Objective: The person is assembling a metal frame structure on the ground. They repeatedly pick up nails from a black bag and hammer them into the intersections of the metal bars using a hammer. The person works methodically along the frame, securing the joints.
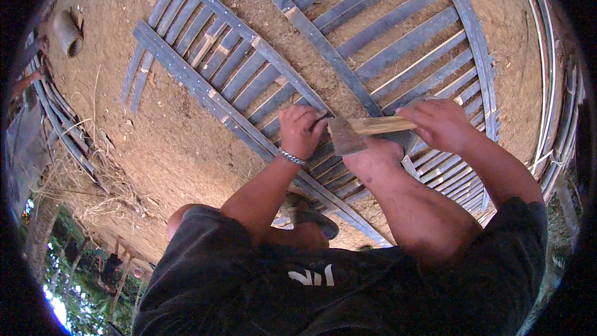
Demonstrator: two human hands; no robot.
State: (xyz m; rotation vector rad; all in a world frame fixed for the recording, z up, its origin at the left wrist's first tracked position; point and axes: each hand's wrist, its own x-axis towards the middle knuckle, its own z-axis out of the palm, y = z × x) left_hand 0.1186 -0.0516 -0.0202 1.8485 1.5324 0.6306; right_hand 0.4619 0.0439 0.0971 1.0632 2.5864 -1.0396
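My right hand (pixel 437 126) is closed around the wooden handle (pixel 382 126) of a hatchet. The metal hatchet head (pixel 346 138) points left and sits just above my bare right knee and the slats. Close to its left edge is my left hand (pixel 301 129), with thumb and fingers pinched together; whatever is between the fingertips is too small to make out. Under both hands lies a grey slatted panel (pixel 233 65), its narrow strips nailed across long rails. A second, wider slatted panel (pixel 382 28) stretches away at the far right.
Bare brown soil (pixel 165 124) surrounds the panels. A short hollow tube (pixel 67 34) lies at far left. Long poles (pixel 547 81) run along the right side, and more bent poles (pixel 59 112) lie at left beside dry straw. My sandalled foot (pixel 308 214) stands by the near rail.
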